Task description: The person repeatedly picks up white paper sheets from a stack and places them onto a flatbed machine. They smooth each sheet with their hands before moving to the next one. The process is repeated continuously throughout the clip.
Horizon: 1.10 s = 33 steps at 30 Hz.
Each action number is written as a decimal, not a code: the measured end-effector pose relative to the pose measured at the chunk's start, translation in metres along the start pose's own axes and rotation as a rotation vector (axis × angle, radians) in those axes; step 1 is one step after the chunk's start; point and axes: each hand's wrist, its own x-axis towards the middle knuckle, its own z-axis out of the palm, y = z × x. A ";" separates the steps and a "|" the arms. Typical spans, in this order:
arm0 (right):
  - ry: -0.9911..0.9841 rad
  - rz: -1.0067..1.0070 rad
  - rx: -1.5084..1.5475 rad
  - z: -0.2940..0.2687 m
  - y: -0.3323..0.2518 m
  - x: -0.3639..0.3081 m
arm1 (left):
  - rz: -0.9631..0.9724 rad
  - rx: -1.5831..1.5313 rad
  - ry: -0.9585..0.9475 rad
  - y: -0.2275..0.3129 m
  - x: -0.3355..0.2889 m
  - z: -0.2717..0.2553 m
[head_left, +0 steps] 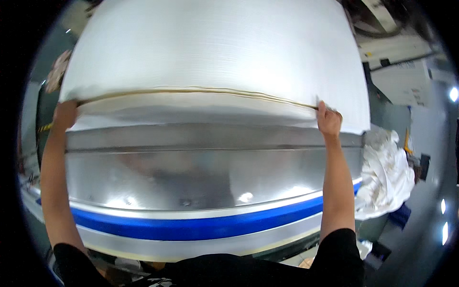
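Note:
A wide white cloth (215, 52) stretches away from me. Its near edge, a thin tan-brown band (191, 90), runs between my two hands, with a strip of white material (191, 105) hanging or lying below it. At the left end, my left hand (65, 114) is closed on the cloth's edge, its fingers partly hidden. My right hand (330, 119) grips the right end of the edge in a fist, thumb uppermost. Both arms reach forward, well apart.
A shiny metal panel (191, 174) lies between the cloth and me, bordered by a blue strip (191, 229). Bunched white fabric (385, 177) hangs at the right. A grey floor (416, 239) shows beyond it. Machinery parts (382, 24) stand at the upper right.

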 end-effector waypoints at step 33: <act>-0.188 0.136 -0.372 -0.115 0.378 0.011 | -0.193 -0.012 0.098 -0.131 -0.080 -0.015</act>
